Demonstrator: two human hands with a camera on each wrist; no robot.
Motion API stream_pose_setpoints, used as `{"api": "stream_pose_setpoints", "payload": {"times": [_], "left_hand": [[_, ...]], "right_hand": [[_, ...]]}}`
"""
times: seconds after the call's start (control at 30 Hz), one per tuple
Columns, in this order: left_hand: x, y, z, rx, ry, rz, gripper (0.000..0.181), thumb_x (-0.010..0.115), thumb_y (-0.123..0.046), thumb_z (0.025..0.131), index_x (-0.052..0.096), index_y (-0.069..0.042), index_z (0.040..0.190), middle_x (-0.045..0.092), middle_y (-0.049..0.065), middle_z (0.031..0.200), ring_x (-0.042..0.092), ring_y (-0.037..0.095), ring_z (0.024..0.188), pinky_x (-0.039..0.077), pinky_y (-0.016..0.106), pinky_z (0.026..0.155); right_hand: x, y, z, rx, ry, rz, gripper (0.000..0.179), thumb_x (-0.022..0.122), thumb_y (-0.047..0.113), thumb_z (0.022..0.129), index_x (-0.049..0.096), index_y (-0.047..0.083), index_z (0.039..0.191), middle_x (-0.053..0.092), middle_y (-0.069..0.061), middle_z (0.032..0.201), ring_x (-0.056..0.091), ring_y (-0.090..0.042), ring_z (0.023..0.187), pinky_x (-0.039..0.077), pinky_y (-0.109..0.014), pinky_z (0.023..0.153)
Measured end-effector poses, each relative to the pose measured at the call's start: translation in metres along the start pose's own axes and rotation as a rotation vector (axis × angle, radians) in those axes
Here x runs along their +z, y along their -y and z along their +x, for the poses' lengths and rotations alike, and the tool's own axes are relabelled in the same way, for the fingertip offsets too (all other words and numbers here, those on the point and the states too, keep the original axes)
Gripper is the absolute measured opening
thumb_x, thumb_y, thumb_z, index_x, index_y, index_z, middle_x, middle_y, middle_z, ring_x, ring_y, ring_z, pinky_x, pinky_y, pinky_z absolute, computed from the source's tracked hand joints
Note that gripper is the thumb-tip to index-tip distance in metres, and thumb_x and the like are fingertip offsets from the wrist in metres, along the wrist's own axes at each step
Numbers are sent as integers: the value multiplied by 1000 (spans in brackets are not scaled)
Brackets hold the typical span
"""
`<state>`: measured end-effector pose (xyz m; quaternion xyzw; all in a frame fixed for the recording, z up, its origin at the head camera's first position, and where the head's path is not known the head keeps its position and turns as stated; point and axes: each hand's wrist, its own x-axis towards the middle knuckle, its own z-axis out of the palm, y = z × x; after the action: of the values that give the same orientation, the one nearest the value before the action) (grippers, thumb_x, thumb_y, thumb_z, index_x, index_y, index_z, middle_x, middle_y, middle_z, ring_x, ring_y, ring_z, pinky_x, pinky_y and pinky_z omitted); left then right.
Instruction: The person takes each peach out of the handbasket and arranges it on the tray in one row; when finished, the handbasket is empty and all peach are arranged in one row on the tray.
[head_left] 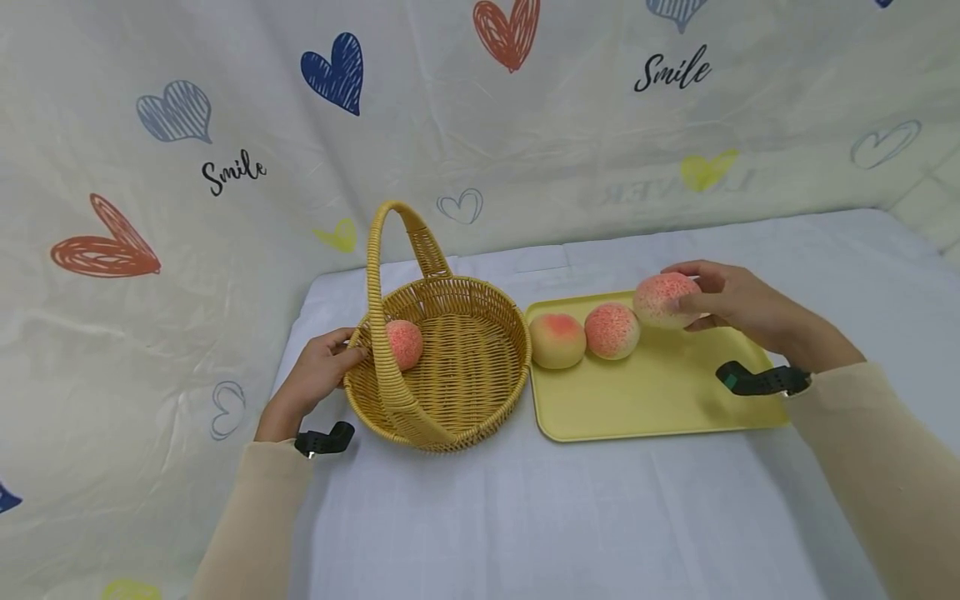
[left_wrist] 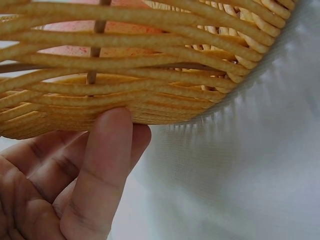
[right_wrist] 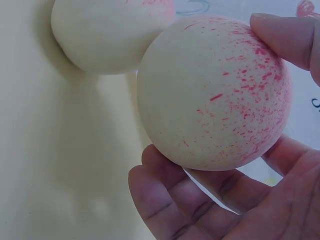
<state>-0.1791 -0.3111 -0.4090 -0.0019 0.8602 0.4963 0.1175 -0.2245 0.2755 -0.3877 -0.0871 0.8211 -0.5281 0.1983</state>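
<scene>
A wicker basket (head_left: 465,367) with a tall arched handle stands left of centre, one pink-speckled peach (head_left: 405,344) inside it. At its left side my left hand (head_left: 324,367) pinches the rim; the left wrist view shows the thumb (left_wrist: 107,170) against the woven edge. Over the back of a yellow tray (head_left: 637,408), my right hand (head_left: 738,308) grips a pale peach with pink specks (head_left: 666,300), thumb and fingers around it in the right wrist view. Two more peaches lie on the tray: a yellowish one (head_left: 557,342) and a speckled one (head_left: 612,331).
The table has a white cloth (head_left: 480,517), and the tray sits right beside the basket. Behind rises a pale curtain (head_left: 570,150) printed with hearts and words. The basket's handle (head_left: 390,367) arches above its left part.
</scene>
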Motion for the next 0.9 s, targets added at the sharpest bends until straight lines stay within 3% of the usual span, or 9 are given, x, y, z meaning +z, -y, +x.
{"api": "stream_pose_setpoints", "payload": {"times": [0.5,0.9], "left_hand": [[0,1,1,3,1,15,49,57,-19,104,53,-1,149,70,12,103,69,14,82,60,33,69],[0,1,1,9,-3,21,48,57,-19,105,53,-1,149,71,21,111,70,15,83,60,32,69]], "right_hand": [[3,-20,3,22,18,-1,60,63,24,105,37,3,154,63,8,121,66,-11,102,60,-38,86],[6,-25,2,64,22,-67,64,64,28,104,36,3,156,60,-3,127,65,-11,100,59,-34,86]]}}
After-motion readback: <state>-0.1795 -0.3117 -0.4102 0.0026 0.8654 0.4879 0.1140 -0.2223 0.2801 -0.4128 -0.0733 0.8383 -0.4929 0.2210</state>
